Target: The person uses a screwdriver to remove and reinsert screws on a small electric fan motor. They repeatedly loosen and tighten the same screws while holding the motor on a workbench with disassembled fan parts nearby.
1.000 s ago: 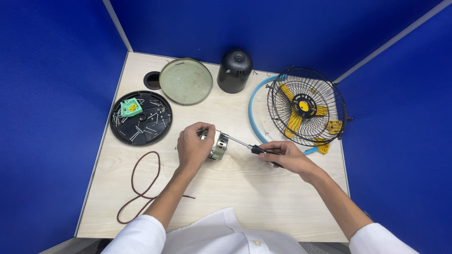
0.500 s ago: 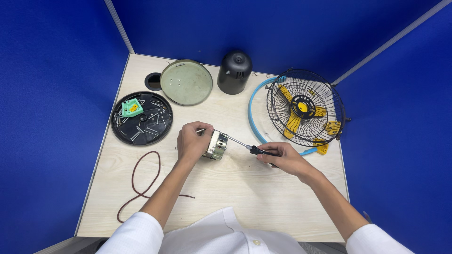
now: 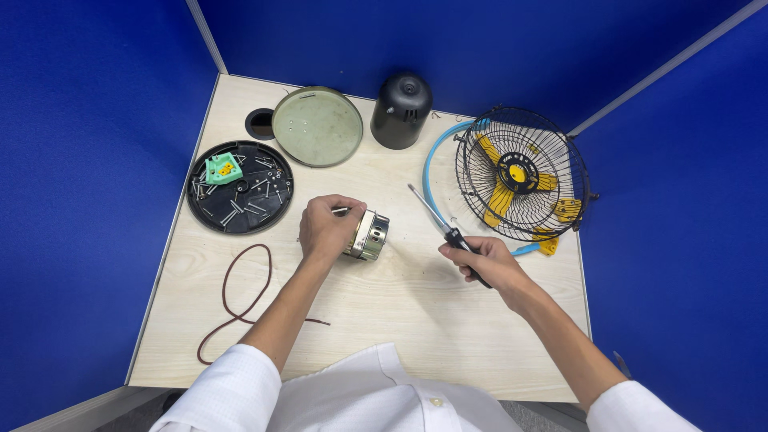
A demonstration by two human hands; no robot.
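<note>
My left hand grips a small metal fan motor lying on its side on the light wooden table; a thin shaft sticks out past my fingers. To the right, my right hand holds a screwdriver by its black handle. Its shaft points up and to the left, and the tip is clear of the motor.
A black round tray with several screws and a green part lies at the left. Behind it are a grey-green disc, a table hole and a black motor cover. A wire fan guard with yellow blades lies right, a brown cord lower left.
The screwdriver tip has pulled away from the motor, swinging up and to the right with my right hand. My left hand keeps its hold on the motor.
</note>
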